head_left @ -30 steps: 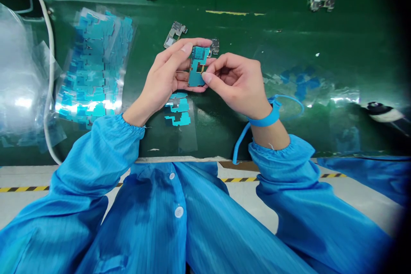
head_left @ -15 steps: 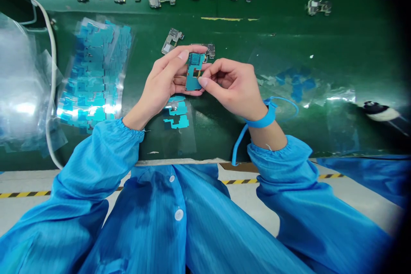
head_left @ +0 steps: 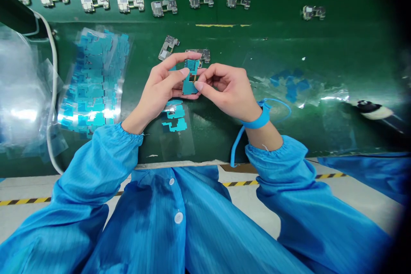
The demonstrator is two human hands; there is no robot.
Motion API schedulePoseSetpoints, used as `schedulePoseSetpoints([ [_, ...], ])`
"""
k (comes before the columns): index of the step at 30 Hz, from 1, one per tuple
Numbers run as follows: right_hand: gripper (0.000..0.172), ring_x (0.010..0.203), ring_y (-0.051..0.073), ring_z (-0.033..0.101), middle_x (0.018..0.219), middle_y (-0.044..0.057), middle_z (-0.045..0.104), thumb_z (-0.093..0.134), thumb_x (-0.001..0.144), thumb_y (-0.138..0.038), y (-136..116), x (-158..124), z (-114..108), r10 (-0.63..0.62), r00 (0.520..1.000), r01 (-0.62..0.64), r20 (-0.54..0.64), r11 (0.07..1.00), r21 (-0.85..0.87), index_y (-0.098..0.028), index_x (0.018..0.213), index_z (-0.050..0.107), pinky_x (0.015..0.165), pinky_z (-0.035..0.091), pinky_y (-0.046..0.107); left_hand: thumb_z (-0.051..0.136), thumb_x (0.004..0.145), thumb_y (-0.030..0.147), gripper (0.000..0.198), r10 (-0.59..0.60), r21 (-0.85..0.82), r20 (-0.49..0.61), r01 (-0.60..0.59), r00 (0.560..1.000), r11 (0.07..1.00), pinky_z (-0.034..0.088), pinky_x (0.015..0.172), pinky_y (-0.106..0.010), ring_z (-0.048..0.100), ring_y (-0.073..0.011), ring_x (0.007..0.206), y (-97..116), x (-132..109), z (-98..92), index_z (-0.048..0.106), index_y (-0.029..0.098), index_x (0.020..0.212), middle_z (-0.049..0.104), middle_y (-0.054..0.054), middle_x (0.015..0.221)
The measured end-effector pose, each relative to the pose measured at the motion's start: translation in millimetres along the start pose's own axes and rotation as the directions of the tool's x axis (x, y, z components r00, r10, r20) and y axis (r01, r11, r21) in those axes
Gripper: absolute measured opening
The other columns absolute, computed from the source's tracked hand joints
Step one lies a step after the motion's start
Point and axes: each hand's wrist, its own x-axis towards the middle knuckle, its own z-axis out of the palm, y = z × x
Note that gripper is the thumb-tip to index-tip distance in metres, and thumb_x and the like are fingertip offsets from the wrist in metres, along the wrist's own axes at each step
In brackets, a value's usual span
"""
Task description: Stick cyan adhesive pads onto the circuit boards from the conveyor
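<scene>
My left hand [head_left: 160, 81] grips a small circuit board [head_left: 189, 87] by its edges. Blue film covers most of the board's upper face, and a cut-out shows near its middle. The left thumb lies on the face by the upper left edge. My right hand [head_left: 224, 90] is closed, its thumb and forefinger pinching the board's right edge beside the cut-out. Just beyond the fingers lie two bare circuit boards, one tilted [head_left: 168, 48] and one partly hidden [head_left: 204, 55]. Below my left hand rests a clear sheet [head_left: 180, 143] with blue film pieces [head_left: 176, 125].
Several circuit boards [head_left: 131, 4] form a row along the back of the green table [head_left: 218, 137]. On the left lie sheets of blue film cut-outs [head_left: 93, 81], a pale cable [head_left: 53, 94] and clear plastic [head_left: 22, 94]. A blue wrist strap [head_left: 258, 119] with coiled cord circles my right wrist.
The view has shifted slightly, so the table's things sit lower. My left thumb has moved down onto the board's face. My right fingers stay at its right edge.
</scene>
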Motion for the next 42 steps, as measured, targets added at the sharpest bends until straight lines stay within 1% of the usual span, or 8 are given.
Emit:
schedulePoseSetpoints([
  [5,0.046,0.082,0.019,0.069,0.085,0.002,0.073,0.094,0.087,-0.066,2.3,0.2,-0.3,-0.016,1.0,0.016,0.014,1.0,-0.004,-0.025,0.084,0.073,0.076,0.064,0.034,0.073,0.101,0.047,0.046,0.029,0.009,0.035,-0.029,0.999,1.0,0.076,0.096,-0.043,0.087,-0.0264,0.107,-1.7,-0.8,-1.8,0.072,0.03,0.144,0.084,-0.002,0.104],
  [12,0.041,0.08,0.018,0.069,0.085,0.002,0.074,0.092,0.091,-0.059,3.2,-0.3,-0.9,-0.029,1.0,0.029,0.01,1.0,-0.01,-0.024,0.084,0.072,0.074,0.063,0.034,0.084,0.097,0.052,0.053,0.136,-0.057,0.113,-0.13,0.984,0.99,0.078,0.086,-0.04,0.088,-0.0256,0.098,-19.6,14.4,-12.1,0.072,0.028,0.143,0.085,-0.001,0.098],
  [18,0.039,0.109,0.028,0.08,0.085,0.004,0.074,0.091,0.093,-0.058,2.8,-0.3,-1.0,-0.052,0.999,0.053,0.006,0.998,-0.022,-0.024,0.084,0.073,0.084,0.065,0.036,0.089,0.096,0.054,0.054,0.216,-0.139,0.187,-0.191,0.958,0.972,0.078,0.082,-0.042,0.088,-0.0245,0.087,-31.4,25.7,-20.7,0.075,0.027,0.141,0.085,0.0,0.097],
  [23,0.042,0.092,0.02,0.077,0.102,0.004,0.081,0.083,0.099,-0.067,-3.9,0.9,-4.9,-0.086,0.995,0.087,-0.056,0.996,0.016,-0.025,0.099,0.076,0.08,0.066,0.035,0.087,0.097,0.058,0.056,0.267,-0.075,0.145,-0.258,0.953,0.963,0.078,0.083,-0.042,0.09,-0.0296,0.105,-24.3,21.0,-21.7,0.075,0.028,0.143,0.088,-0.002,0.111],
  [27,0.048,0.078,0.015,0.072,0.091,0.001,0.076,0.08,0.1,-0.072,-8.6,2.6,-8.6,-0.14,0.982,0.143,-0.13,0.99,0.014,-0.025,0.098,0.073,0.071,0.062,0.031,0.095,0.09,0.054,0.061,0.317,0.005,0.102,-0.319,0.943,0.948,0.078,0.088,-0.039,0.088,-0.032,0.118,-16.4,14.6,-18.8,0.075,0.029,0.142,0.086,-0.005,0.13],
  [30,0.049,0.08,0.016,0.073,0.088,0.001,0.073,0.079,0.101,-0.073,-8.0,3.5,-9.2,-0.151,0.98,0.154,-0.128,0.988,0.013,-0.025,0.094,0.071,0.07,0.06,0.031,0.1,0.085,0.052,0.068,0.326,0.029,0.096,-0.33,0.941,0.944,0.078,0.088,-0.038,0.088,-0.0319,0.116,-13.6,11.6,-15.8,0.073,0.028,0.143,0.084,-0.006,0.137],
  [36,0.048,0.078,0.016,0.069,0.09,0.001,0.073,0.078,0.102,-0.071,-4.9,3.9,-8.2,-0.157,0.981,0.16,-0.117,0.987,0.013,-0.025,0.094,0.07,0.071,0.058,0.032,0.101,0.084,0.053,0.071,0.318,0.03,0.111,-0.323,0.941,0.946,0.079,0.087,-0.039,0.091,-0.0292,0.102,-14.4,10.0,-14.2,0.07,0.029,0.144,0.087,-0.006,0.127],
  [42,0.043,0.072,0.015,0.059,0.082,0.0,0.069,0.078,0.104,-0.064,-3.7,0.8,-1.9,-0.123,0.992,0.124,0.027,0.992,-0.036,-0.023,0.097,0.071,0.067,0.051,0.032,0.102,0.084,0.051,0.074,0.299,-0.009,0.039,-0.299,0.953,0.954,0.079,0.085,-0.037,0.088,-0.0342,0.119,-16.8,10.8,-14.3,0.068,0.029,0.146,0.088,-0.006,0.121],
])
